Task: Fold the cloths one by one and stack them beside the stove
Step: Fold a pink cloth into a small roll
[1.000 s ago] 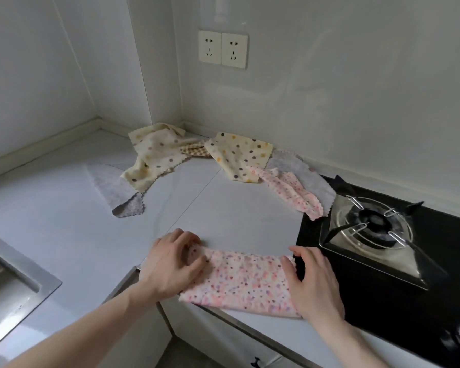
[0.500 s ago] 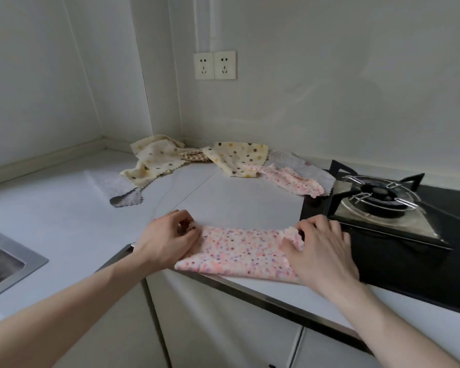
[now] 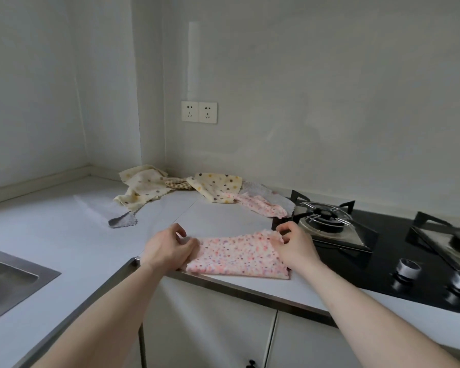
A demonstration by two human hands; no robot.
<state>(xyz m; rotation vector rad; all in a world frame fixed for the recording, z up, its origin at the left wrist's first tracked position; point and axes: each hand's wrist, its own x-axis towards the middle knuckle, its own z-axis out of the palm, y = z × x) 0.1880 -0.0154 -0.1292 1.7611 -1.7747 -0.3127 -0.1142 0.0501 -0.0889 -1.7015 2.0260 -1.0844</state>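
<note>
Fingers (image 3: 182, 244) pinch speckled (soft) cloth (image 3: 237, 257).

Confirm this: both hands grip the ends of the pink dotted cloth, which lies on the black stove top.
Not quite. In the head view the left hand and right hand do grip the ends of the pink dotted cloth, but it lies on the white counter beside the stove, not on it.

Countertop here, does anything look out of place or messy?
Yes. Several unfolded cloths lie crumpled in the back corner, and a grey cloth there seems to reach the stove edge. The pink cloth both hands pinch lies flat.
</note>
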